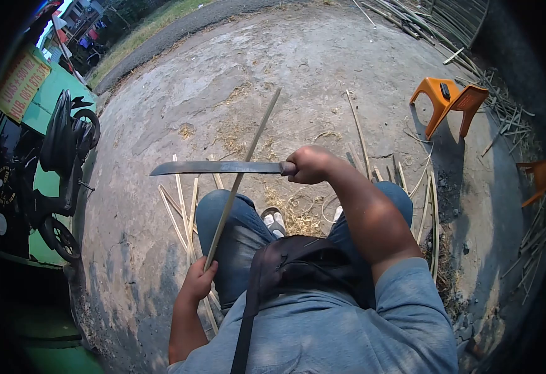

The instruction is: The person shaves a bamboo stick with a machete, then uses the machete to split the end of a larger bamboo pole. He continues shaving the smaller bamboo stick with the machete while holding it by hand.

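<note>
My right hand [309, 165] is closed around the handle of a machete [223, 167]. The long blade points left and lies level across a bamboo strip [257, 136], seemingly against it. My left hand [199, 280] grips the lower end of that strip beside my left thigh. The strip slants up and away to the right, past my left knee. More bamboo strips [192, 215] lie on the ground by my left leg, and others [434, 224] lie by my right leg. Pale shavings [304, 223] are scattered between my feet.
An orange plastic chair [438, 93] with a small dark object [445, 91] on its seat stands at the right. A motorcycle [67, 168] is parked along the left by a green wall. Bamboo poles and offcuts [510, 118] lie along the right edge of the concrete ground [148, 249].
</note>
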Motion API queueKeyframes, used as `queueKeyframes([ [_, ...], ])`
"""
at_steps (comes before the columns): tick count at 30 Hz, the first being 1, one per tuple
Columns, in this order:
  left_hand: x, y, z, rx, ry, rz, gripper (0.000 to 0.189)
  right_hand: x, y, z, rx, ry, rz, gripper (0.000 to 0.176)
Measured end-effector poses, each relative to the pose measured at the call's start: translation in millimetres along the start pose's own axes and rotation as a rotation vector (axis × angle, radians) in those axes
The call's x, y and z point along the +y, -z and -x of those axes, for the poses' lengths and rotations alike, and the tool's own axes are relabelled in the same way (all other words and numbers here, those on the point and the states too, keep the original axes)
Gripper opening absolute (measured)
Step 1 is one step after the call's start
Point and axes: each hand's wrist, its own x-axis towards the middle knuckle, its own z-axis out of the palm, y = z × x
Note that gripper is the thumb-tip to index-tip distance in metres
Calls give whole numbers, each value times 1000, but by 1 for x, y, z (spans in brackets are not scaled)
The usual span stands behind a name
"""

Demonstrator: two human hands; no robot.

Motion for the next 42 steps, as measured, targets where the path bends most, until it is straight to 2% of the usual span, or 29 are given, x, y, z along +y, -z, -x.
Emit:
queueKeyframes([
  [4, 9, 3, 2, -19, 12, -4, 32, 25, 8, -2, 165, -212, -241, 27],
  [7, 6, 3, 0, -23, -9, 0, 31, 21, 10, -1, 135, -229, -275, 27],
  [12, 8, 1, 0, -11, -3, -37, 32, -22, 9, 13, 5, -66, -27, 24],
  [15, 18, -1, 4, 15, 13, -94, 32, -41, -3, 15, -35, 99, 142, 23],
  [19, 10, -6, 3, 62, -33, -100, 31, -47, 2, 18, -11, 121, 169, 24],
  [21, 10, -8, 4, 75, -54, -92, 31, -27, -1, 11, 9, 102, 92, 23],
  [25, 17, -5, 4, 52, -52, -113, 31, 14, 6, 1, 126, -153, -44, 28],
  [28, 21, -4, 6, 57, -49, -157, 30, 32, 7, -6, 181, -213, -223, 30],
  [31, 25, -5, 7, 75, -53, -158, 30, 25, 4, -5, 156, -174, -182, 31],
  [35, 24, -9, 7, 103, -70, -154, 30, -8, 6, 7, 13, -134, -79, 28],
  [39, 20, -9, 6, 118, -77, -201, 31, -32, 0, 12, -44, -21, 57, 28],
  [42, 20, -11, 7, 129, -81, -201, 32, -23, 0, 9, -31, 58, 52, 27],
])
